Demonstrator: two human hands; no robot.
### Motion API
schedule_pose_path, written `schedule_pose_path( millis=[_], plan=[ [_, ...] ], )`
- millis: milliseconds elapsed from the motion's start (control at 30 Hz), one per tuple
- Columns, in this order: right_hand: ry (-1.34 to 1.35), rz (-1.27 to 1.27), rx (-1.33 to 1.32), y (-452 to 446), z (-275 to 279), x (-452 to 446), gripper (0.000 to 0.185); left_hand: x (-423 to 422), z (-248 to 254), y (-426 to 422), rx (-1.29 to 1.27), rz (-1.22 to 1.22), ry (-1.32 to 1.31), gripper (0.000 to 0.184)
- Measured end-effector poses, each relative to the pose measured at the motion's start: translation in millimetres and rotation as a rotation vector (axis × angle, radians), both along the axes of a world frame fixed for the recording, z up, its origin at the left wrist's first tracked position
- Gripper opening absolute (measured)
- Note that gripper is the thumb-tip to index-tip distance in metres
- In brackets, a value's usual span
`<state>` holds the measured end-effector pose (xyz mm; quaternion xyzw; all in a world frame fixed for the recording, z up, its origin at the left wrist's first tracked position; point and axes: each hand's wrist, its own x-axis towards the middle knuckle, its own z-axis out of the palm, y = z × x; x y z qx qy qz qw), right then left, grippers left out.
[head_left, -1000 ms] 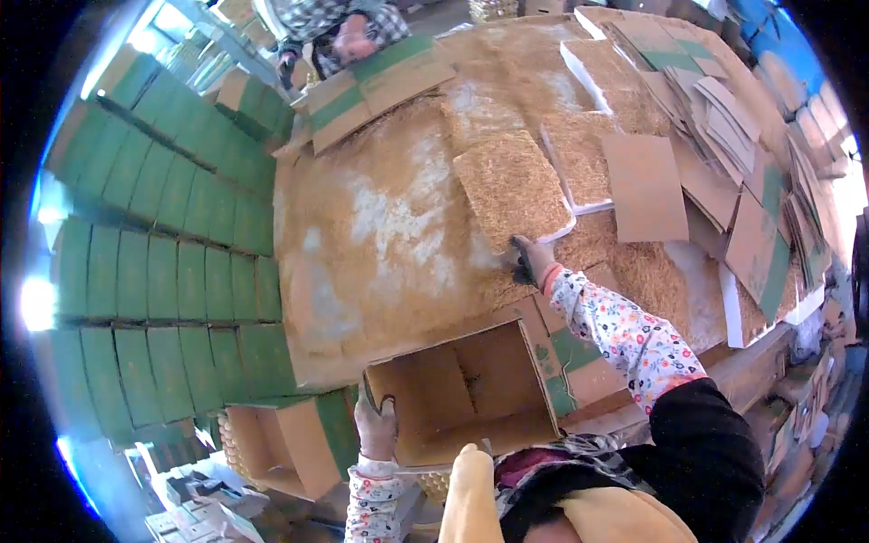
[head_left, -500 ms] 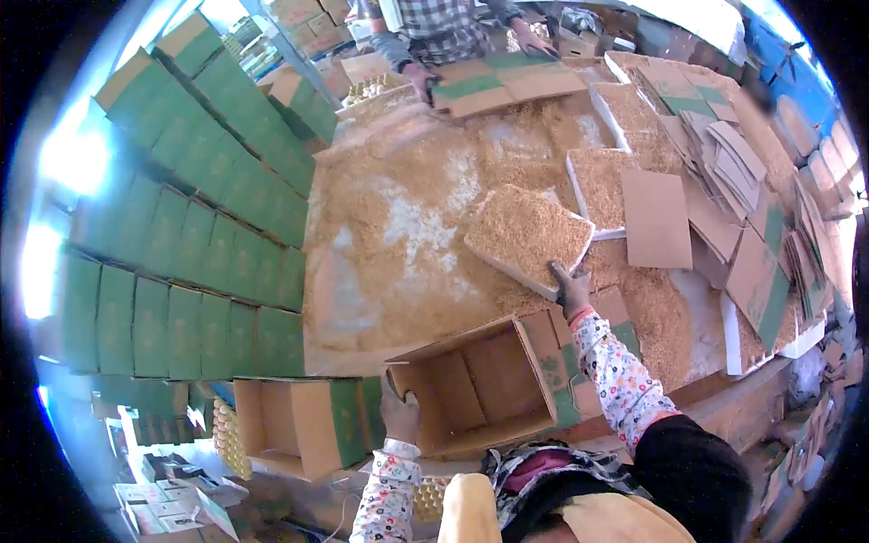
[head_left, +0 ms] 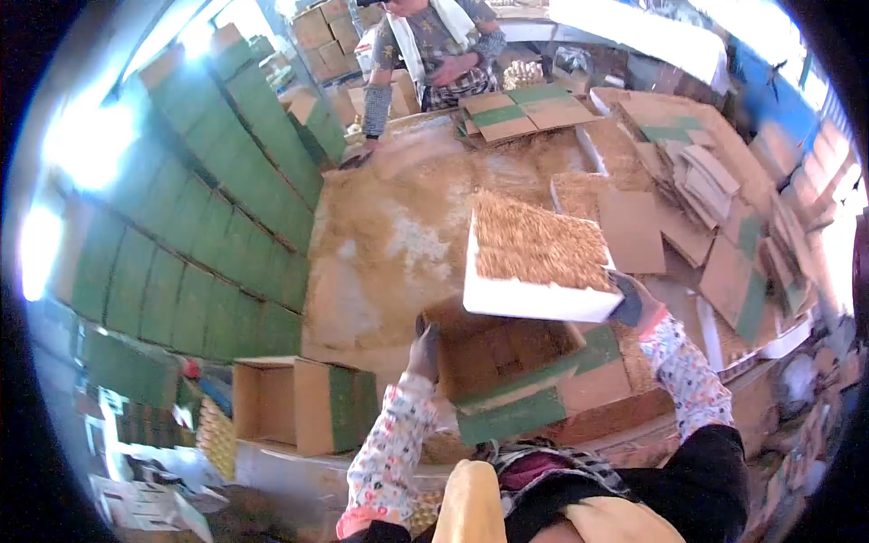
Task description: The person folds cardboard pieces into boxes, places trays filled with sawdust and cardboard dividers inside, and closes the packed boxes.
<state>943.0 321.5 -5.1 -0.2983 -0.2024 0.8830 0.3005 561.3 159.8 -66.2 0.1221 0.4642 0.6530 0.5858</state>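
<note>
My right hand (head_left: 631, 300), in a dark glove, grips the right corner of a white tray (head_left: 534, 303) topped with brown sawdust-like material. The tray is lifted and tilted, its white side facing me, above an open cardboard box (head_left: 502, 357) with green flaps. Part of the box's far edge is hidden behind the tray. At the left edge of the box, my gloved left hand (head_left: 424, 351) has closed on the cardboard wall. Another open cardboard box (head_left: 312, 407) stands left of that hand.
The table (head_left: 353, 312) is strewn with brown loose material. More filled white trays (head_left: 579, 192) and flattened cardboard (head_left: 631, 231) lie to the right. Green boxes (head_left: 172, 271) are stacked high on the left. Across the table, a co-worker (head_left: 434, 59) reaches one hand to the tabletop.
My right hand has raised the tray off the table and moved it nearer, over the box. The box has tipped and shifted slightly right. The co-worker's hands have left the far cardboard.
</note>
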Motion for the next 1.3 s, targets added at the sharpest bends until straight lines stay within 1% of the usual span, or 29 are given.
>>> schedule_pose_path(
  millis=[33, 67, 100, 133, 167, 200, 267, 300, 367, 433, 500, 533, 600, 633, 667, 700, 733, 767, 833, 900, 967, 1000, 1033, 1100, 1133, 1200, 1233, 1267, 1300],
  plan=[
    [-0.115, -0.112, 0.002, -23.1, 51.8, -0.2, 0.044, 13.9, 12.2, 17.2, 0.014, -0.003, 0.023, 0.037],
    [-0.241, -0.069, 0.114, -39.6, 93.2, 0.2, 0.050, 10.1, -25.7, 37.6, -0.064, 0.056, -0.117, 0.032],
    [-0.357, -0.020, 0.216, -48.5, 116.1, -3.3, 0.057, 16.9, -33.3, 48.4, 0.053, -0.004, -0.134, 0.028],
    [-0.436, 0.018, 0.253, -48.5, 114.2, -1.9, 0.060, 23.9, -39.8, 59.1, 0.169, -0.065, -0.155, 0.027],
    [-0.503, 0.046, 0.294, -43.7, 104.4, 3.5, 0.064, 26.5, -34.3, 63.9, 0.051, -0.099, -0.233, 0.029],
    [-0.562, 0.065, 0.339, -42.5, 94.4, 5.1, 0.067, 28.1, -28.4, 56.7, 0.102, -0.244, -0.354, 0.028],
    [-0.617, 0.142, 0.571, -54.9, 65.9, -18.7, 0.067, 62.8, 29.5, 49.8, -0.044, -0.051, -0.269, 0.031],
    [-0.620, 0.176, 0.638, -59.8, 44.8, -25.8, 0.066, 69.8, 28.6, 49.0, -0.047, 0.085, 0.061, 0.037],
    [-1.029, 0.325, 0.788, -69.5, 22.5, -46.2, 0.061, 25.4, -36.6, 39.5, -0.167, -0.182, 0.019, 0.044],
    [-1.332, 0.411, 1.010, -78.5, -23.4, -49.5, 0.057, 44.4, -16.4, 27.9, 0.098, 0.049, 0.094, 0.041],
    [-1.271, 0.340, 0.733, -90.0, -22.1, -50.3, 0.057, 46.2, -7.7, 21.5, -0.063, -0.019, 0.257, 0.040],
    [-1.150, 0.123, 0.750, -108.1, 17.1, -54.7, 0.053, 45.2, -8.1, 21.4, -0.123, -0.034, 0.355, 0.039],
    [-1.138, -0.238, 1.116, -102.5, 9.0, -41.4, 0.054, 45.4, -20.6, 29.1, -0.136, 0.041, 0.610, 0.038],
    [-1.109, -0.415, 1.313, -89.8, 5.4, -34.3, 0.054, 46.2, -23.8, 31.4, -0.107, 0.019, 0.640, 0.038],
    [-1.200, -0.682, 1.325, -64.8, 1.1, -23.2, 0.050, 47.6, -24.6, 30.5, -0.083, 0.006, 0.672, 0.039],
    [-1.274, -0.950, 1.310, -35.2, -8.1, -10.8, 0.046, 47.8, -24.9, 29.8, -0.067, -0.005, 0.710, 0.040],
    [-1.166, -0.999, 1.022, -6.0, -27.4, 12.2, 0.052, 74.1, 47.4, 29.6, -0.382, -0.063, 0.659, 0.046],
    [-1.182, -1.019, 0.815, 33.2, -59.0, 35.5, 0.043, 74.8, 36.5, 31.0, -0.339, -0.025, 0.608, 0.044],
    [-1.446, -0.830, 0.442, 103.2, -156.0, 113.4, 0.026, 67.9, 4.8, 28.6, -0.250, 0.084, 0.498, 0.041],
    [-1.395, -0.622, 0.302, 167.4, -270.5, 178.8, 0.017, 68.7, 25.4, 31.9, -0.382, -0.124, 0.802, 0.047],
    [-0.540, -1.001, 0.270, 113.6, -83.8, 65.5, 0.014, 63.9, -9.2, 32.0, -0.297, -0.097, 1.055, 0.054],
    [-0.611, -0.773, 0.539, 103.7, -69.3, 54.8, 0.041, 63.2, -26.3, 34.1, -0.275, -0.079, 1.161, 0.058],
    [-1.053, -0.630, 1.013, 84.1, -34.9, 28.5, 0.036, 61.7, -41.5, 40.4, -0.268, -0.059, 1.231, 0.062],
    [-1.178, -0.338, 1.569, 37.1, -8.1, -13.5, 0.025, 60.8, -49.1, 46.6, -0.239, -0.025, 1.005, 0.053],
    [-1.120, 0.008, 1.573, 23.7, -2.5, -25.5, 0.021, 54.5, -50.3, 52.0, -0.233, -0.011, 0.858, 0.050],
    [-0.614, 0.222, 1.102, -1.1, -33.3, -41.4, 0.018, 29.6, -14.8, 48.5, -0.142, 0.234, 0.378, 0.043],
    [-0.508, 0.223, 1.014, -12.4, -66.2, -32.3, 0.020, 29.6, 8.4, 42.9, -0.035, 0.445, 0.113, 0.040],
    [-0.407, 0.223, 0.922, -23.4, -98.8, -23.8, 0.021, 14.5, -3.7, 44.1, 0.051, 0.558, 0.625, 0.036],
    [-0.724, 0.618, 1.278, -23.4, -103.8, -28.1, 0.024, 31.7, 46.1, 20.6, 0.016, 0.420, 1.070, 0.035]
  ],
)
